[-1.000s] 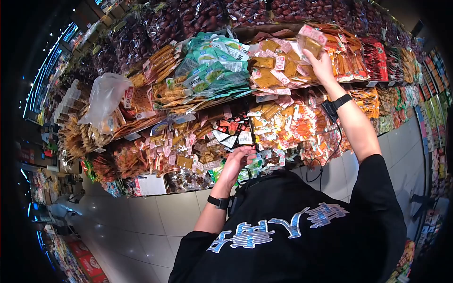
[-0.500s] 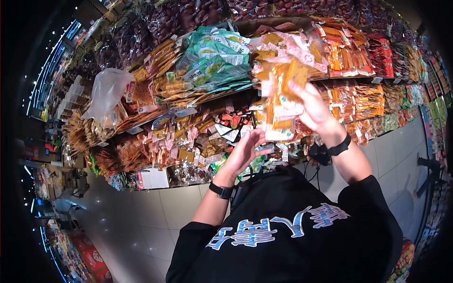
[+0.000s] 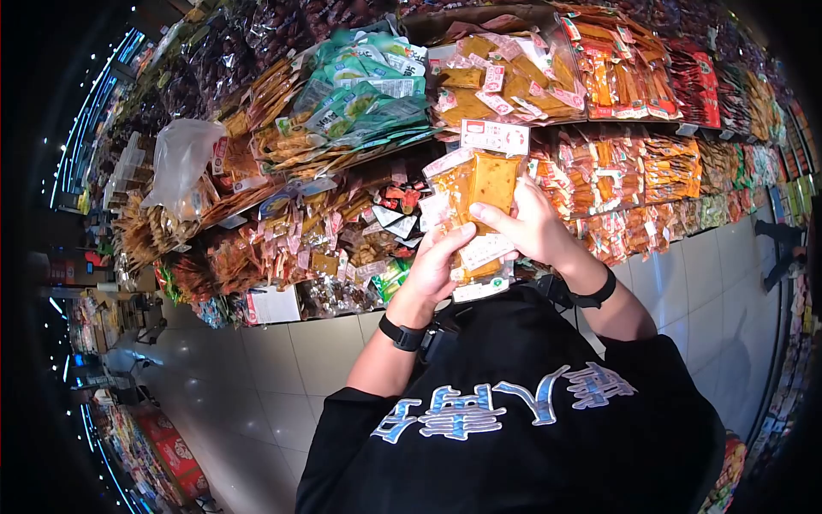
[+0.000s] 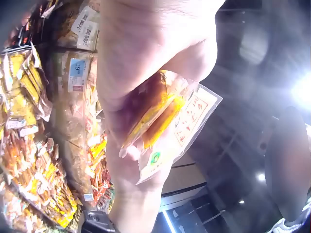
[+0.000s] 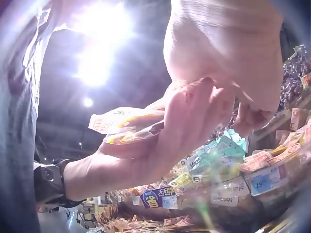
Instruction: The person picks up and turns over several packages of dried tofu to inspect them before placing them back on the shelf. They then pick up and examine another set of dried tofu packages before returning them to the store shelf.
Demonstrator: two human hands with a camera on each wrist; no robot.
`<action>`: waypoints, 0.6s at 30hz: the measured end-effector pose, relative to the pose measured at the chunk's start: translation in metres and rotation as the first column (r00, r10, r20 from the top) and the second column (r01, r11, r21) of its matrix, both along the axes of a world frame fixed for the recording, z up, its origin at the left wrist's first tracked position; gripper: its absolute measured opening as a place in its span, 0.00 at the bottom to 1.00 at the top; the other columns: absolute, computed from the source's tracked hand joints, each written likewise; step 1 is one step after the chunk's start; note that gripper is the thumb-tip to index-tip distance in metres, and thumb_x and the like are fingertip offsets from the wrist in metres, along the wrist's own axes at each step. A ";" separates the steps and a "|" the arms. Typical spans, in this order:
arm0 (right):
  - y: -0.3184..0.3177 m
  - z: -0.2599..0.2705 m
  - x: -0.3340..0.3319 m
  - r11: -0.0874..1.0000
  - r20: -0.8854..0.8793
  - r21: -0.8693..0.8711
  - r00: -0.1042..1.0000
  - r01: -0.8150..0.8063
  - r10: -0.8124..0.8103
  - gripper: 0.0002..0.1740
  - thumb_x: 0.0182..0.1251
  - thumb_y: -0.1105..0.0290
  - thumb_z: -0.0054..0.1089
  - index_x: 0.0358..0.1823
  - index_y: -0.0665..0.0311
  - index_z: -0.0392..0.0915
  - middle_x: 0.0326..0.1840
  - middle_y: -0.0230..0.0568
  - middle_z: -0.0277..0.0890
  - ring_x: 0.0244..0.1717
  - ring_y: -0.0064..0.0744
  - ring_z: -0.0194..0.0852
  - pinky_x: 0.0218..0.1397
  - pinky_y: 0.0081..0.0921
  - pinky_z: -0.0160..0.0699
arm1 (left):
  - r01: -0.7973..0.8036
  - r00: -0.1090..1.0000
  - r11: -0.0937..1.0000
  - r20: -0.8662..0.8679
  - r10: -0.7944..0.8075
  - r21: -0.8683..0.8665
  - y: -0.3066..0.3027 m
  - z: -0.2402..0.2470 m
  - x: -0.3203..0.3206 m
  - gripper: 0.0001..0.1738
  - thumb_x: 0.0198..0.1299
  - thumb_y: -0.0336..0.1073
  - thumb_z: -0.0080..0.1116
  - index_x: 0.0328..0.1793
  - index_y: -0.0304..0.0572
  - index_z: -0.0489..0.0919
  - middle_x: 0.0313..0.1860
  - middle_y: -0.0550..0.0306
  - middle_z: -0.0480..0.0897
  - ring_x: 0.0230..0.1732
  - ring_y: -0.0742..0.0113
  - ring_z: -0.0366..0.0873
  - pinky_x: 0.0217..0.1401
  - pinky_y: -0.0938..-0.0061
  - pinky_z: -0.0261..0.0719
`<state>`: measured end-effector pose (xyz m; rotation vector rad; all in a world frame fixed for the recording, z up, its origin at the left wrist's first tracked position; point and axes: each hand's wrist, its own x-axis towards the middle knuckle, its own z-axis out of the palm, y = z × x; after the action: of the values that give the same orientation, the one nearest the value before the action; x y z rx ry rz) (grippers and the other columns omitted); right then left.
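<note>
Several flat, clear plastic snack packets (image 3: 494, 182), with orange-brown slabs inside and white-and-pink labels, are held in front of the chest in the head view. My right hand (image 3: 544, 227) grips the stack from the right, thumb across the top packet, fingers mostly hidden behind. From the left, my left hand (image 3: 431, 270) pinches the lower left side, its thumb on top and fingers underneath. In the left wrist view the layered packets (image 4: 160, 121) show edge-on between the hands. The right wrist view shows the packet ends (image 5: 129, 121) poking out past the curled fingers.
Behind the hands, a tiered shelf holds similar orange packets (image 3: 514, 81), green bags (image 3: 368, 94) and red packets (image 3: 700, 86). A pale plastic bag (image 3: 182, 167) sits on the left of it. Price tags (image 5: 267, 182) line the shelf edge. Tiled floor (image 3: 214, 377) lies below.
My right hand has brought packets down from the upper shelf toward the chest. My left hand, earlier holding nothing near the lower shelf, now grips them too. The head view has shifted slightly.
</note>
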<state>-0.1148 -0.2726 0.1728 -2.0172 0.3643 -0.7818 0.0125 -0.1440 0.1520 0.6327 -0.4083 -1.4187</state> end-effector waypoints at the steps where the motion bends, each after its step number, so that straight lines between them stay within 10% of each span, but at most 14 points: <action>1: -0.002 0.000 -0.005 0.999 -0.022 0.044 1.000 -0.006 0.007 0.21 0.65 0.71 0.64 0.56 0.73 0.73 0.55 0.48 0.77 0.52 0.36 0.78 0.58 0.32 0.75 | -0.012 1.000 1.000 -0.003 0.012 0.016 -0.002 0.004 -0.004 0.25 0.66 0.30 0.54 0.68 0.35 0.66 0.57 0.46 0.79 0.52 0.55 0.83 0.55 0.60 0.84; 4: -0.005 0.002 -0.012 0.717 0.206 0.661 0.972 -0.221 0.110 0.19 0.68 0.73 0.61 0.58 0.71 0.72 0.56 0.42 0.77 0.54 0.28 0.77 0.59 0.28 0.74 | -0.002 0.996 0.998 0.089 -0.004 0.060 -0.010 0.004 -0.016 0.28 0.64 0.30 0.55 0.69 0.32 0.65 0.57 0.43 0.79 0.52 0.53 0.83 0.55 0.58 0.85; 18: -0.062 0.015 -0.104 0.671 0.276 0.700 0.959 -0.243 0.059 0.19 0.70 0.76 0.55 0.61 0.70 0.70 0.54 0.39 0.77 0.55 0.25 0.76 0.59 0.29 0.78 | -0.133 0.990 0.990 0.051 0.131 0.046 -0.059 0.020 -0.107 0.24 0.63 0.30 0.55 0.65 0.30 0.70 0.53 0.42 0.82 0.49 0.51 0.84 0.53 0.58 0.86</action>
<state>-0.2192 -0.3343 0.1873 -1.1579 0.2997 -0.6171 -0.0941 -0.2028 0.1720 0.7222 -0.3627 -1.2925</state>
